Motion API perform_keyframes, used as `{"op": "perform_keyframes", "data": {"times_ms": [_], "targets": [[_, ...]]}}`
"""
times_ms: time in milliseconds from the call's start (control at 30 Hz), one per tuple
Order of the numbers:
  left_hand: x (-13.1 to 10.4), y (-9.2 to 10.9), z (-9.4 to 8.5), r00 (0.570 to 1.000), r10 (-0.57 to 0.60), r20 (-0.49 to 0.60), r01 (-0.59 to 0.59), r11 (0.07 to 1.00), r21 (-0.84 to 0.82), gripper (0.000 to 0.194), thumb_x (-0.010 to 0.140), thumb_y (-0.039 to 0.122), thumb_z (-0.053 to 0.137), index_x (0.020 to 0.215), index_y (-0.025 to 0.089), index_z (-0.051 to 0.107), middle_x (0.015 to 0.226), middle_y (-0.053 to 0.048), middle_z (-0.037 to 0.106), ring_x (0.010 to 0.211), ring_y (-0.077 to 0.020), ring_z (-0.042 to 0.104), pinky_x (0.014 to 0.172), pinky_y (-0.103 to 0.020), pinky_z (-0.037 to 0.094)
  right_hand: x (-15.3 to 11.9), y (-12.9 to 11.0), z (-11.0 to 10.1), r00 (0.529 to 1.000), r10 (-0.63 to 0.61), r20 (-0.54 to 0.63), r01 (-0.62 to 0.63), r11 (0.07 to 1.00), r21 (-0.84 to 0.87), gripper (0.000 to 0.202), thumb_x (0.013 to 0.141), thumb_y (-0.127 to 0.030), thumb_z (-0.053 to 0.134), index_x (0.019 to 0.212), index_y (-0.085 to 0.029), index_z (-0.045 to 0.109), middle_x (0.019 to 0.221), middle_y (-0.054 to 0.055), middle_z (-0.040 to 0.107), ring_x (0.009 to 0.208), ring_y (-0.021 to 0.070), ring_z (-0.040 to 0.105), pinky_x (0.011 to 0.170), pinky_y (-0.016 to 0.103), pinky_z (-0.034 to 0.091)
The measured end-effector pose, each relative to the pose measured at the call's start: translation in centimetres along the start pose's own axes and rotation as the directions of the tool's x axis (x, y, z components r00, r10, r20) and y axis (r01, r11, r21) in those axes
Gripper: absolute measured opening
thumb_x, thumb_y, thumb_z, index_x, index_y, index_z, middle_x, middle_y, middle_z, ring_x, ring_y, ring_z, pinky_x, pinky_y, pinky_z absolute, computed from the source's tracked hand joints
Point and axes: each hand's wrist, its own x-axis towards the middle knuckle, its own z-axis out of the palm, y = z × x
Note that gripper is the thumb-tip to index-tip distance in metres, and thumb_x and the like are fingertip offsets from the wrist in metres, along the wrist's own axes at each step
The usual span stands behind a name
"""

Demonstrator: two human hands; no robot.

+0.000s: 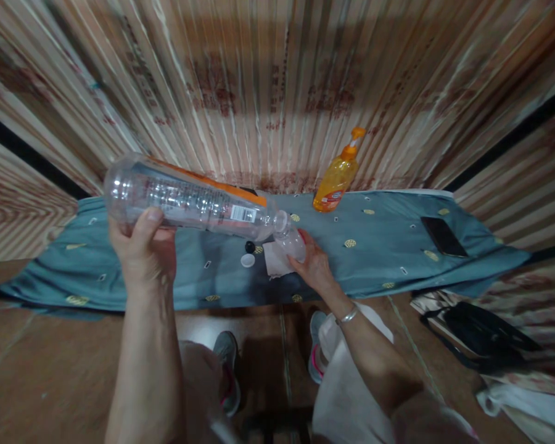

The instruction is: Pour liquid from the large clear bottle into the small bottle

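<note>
The left hand [143,253] clasps the large plastic bottle [194,200] near its base, tilted above the pineapple-patterned cloth [379,246]; the right hand [315,265] holds the small clear bottle [295,245] by the large one's mouth. Both seem light, easily dented, best held gently around the body.

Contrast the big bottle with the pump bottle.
The left hand holds the big bottle nearly level; the pump bottle stands on the cloth. The big bottle is uncapped, its plastic colourless; the pump bottle looks yellow, with an orange pump. Both are see-through and labelled.
</note>
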Motion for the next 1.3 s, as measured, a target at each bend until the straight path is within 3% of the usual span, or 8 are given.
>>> {"op": "perform_keyframes", "data": {"times_ms": [467,667,833,1067,1300], "targets": [[0.1,0.1,-0.1,0.999,-0.04,0.02,0.041,0.999,-0.031,0.072,0.041,0.039,0.099,0.106,0.028,0.071,0.109,-0.004,0.074,0.113,-0.0257,0.07,0.099,-0.04,0.058,0.0,0.2,-0.2,0.999,0.049,0.001,-0.049,0.998,0.029,0.073,0.089,-0.036,0.069,0.154,-0.014,0.043,0.147,0.021,0.066,0.132,0.0337,0.068,0.109,0.049,0.058],[0.5,0.1,0.1,0.998,-0.061,0.0,0.061,0.998,-0.032,0.068,0.037,0.039,0.1,0.098,0.027,0.073,0.1,-0.002,0.075,0.107,-0.0252,0.072,0.104,-0.043,0.057,0.1,0.1,-0.2,0.998,0.058,-0.008,-0.058,0.998,0.0,0.073,0.088,-0.035,0.07,0.153,-0.014,0.044,0.146,0.02,0.066,0.129,0.0342,0.07,0.107,0.049,0.06],[1.0,-0.5,0.0,0.999,-0.039,0.03,0.038,0.999,0.01,0.078,0.04,0.043,0.099,0.111,0.029,0.072,0.107,-0.004,0.075,0.11,-0.0287,0.071,0.108,-0.052,0.056,0.1,0.0,-0.2,0.998,0.055,-0.01,-0.055,0.998,0.002,0.072,0.091,-0.037,0.069,0.154,-0.013,0.044,0.146,0.022,0.066,0.129,0.0349,0.07,0.106,0.051,0.06],[1.1,-0.7,0.3,0.997,-0.064,0.053,0.064,0.998,-0.015,0.082,0.037,0.042,0.101,0.113,0.03,0.073,0.108,-0.004,0.075,0.107,-0.0267,0.071,0.105,-0.047,0.056,0.1,0.0,-0.4,0.997,0.078,-0.013,-0.078,0.997,0.03,0.075,0.089,-0.036,0.071,0.155,-0.016,0.044,0.148,0.019,0.066,0.131,0.0343,0.069,0.109,0.052,0.06],[1.3,-0.8,0.4,0.998,-0.054,0.04,0.054,0.999,0.006,0.081,0.036,0.046,0.099,0.111,0.03,0.073,0.105,-0.004,0.074,0.112,-0.0307,0.07,0.108,-0.054,0.054,0.0,-0.1,-0.7,0.996,0.088,0.007,-0.088,0.996,0.014,0.076,0.089,-0.04,0.07,0.156,-0.015,0.043,0.148,0.019,0.065,0.13,0.0344,0.069,0.108,0.053,0.06]]}}
